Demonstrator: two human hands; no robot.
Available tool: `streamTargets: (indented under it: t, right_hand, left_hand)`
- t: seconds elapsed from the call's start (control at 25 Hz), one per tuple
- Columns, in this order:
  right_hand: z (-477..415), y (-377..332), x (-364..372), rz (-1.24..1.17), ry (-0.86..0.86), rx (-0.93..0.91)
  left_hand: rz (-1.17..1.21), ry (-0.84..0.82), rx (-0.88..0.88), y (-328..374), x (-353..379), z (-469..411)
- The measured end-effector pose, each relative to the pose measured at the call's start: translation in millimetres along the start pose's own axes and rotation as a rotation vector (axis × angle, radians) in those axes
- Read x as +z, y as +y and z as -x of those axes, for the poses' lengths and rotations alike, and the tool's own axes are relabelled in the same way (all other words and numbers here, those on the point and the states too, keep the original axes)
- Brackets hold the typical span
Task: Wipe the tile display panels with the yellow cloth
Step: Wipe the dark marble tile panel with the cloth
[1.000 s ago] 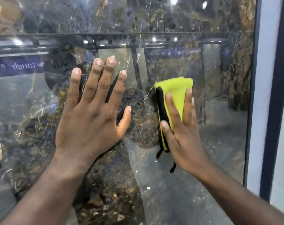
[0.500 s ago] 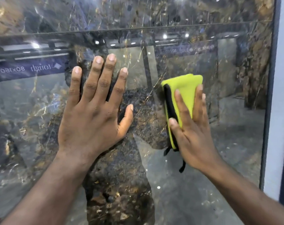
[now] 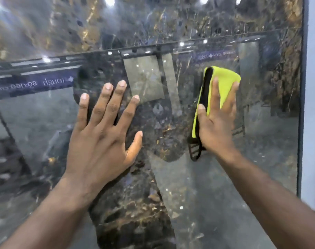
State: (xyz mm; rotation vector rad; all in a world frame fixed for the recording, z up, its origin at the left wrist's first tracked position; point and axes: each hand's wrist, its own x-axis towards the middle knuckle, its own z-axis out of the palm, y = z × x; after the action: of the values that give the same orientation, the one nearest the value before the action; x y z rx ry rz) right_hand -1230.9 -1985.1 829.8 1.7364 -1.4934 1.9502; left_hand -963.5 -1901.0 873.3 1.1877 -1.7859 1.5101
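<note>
Glossy dark marble tile panel [image 3: 171,194] fills the view. Left hand [image 3: 101,141] braces flat and open; right hand [image 3: 216,123] presses the folded yellow cloth [image 3: 223,81] against it, mid-wipe. Next, sweep toward the unwiped right edge.
</note>
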Motion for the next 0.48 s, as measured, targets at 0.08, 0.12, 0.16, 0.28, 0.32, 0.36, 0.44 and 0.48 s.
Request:
streamTargets:
  t: [0.08,0.12,0.16,0.28,0.32,0.36,0.44,0.48]
  right_hand:
    - [11.6,-40.1,14.5,0.044,-0.018,-0.111]
    - [29.8,-47.9,22.0,0.069,-0.048,-0.188]
    - [51.2,-51.4,26.5,0.087,-0.091,-0.251]
    - [58.7,-52.3,25.9,0.056,-0.071,-0.187]
    - [48.9,-63.0,26.8,0.009,-0.043,-0.072]
    - [42.1,-77.8,28.6,-0.025,-0.019,0.015]
    - [53.4,-104.1,39.5,0.003,0.005,-0.029]
    - [72.1,-108.2,45.5,0.042,-0.009,-0.126]
  left_hand:
    - [-0.031,-0.011,0.008,-20.9,-6.6,14.7]
    - [-0.039,-0.011,0.009,-29.8,-9.3,20.1]
    - [-0.038,-0.008,0.007,-40.8,-13.0,27.4]
    - [-0.030,-0.010,0.001,-73.0,-19.0,51.7]
    - [-0.029,-0.016,0.014,-81.0,-19.1,58.4]
    - [-0.025,-0.018,0.035,-86.3,-18.2,63.4]
    - [-0.033,-0.007,0.069,-90.4,-14.9,67.8]
    - [-0.037,-0.003,0.072,-89.5,-13.4,68.5]
